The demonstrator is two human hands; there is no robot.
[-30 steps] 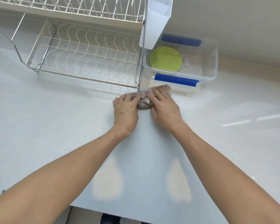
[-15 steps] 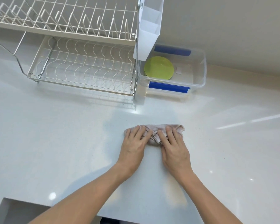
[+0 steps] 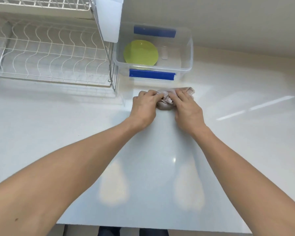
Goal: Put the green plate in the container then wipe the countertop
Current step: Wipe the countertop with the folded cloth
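Note:
The green plate point(image 3: 140, 52) lies flat inside the clear plastic container point(image 3: 187, 48) with blue handles, at the back of the white countertop point(image 3: 228, 142). Just in front of the container, a bunched grey-pink cloth point(image 3: 167, 99) rests on the countertop. My left hand point(image 3: 145, 106) presses on its left side and my right hand point(image 3: 187, 109) on its right side, fingers curled over the fabric. Both arms reach far forward.
A white wire dish rack point(image 3: 49, 53) stands at the back left, its right post close to the container. A white plastic cutlery holder point(image 3: 109, 19) hangs on the rack's corner above the container's left end. The wall runs behind; the counter's front edge is near me.
Half a second ago the cloth and both hands were drawn back toward me; they have now slid forward again, up close to the container's front.

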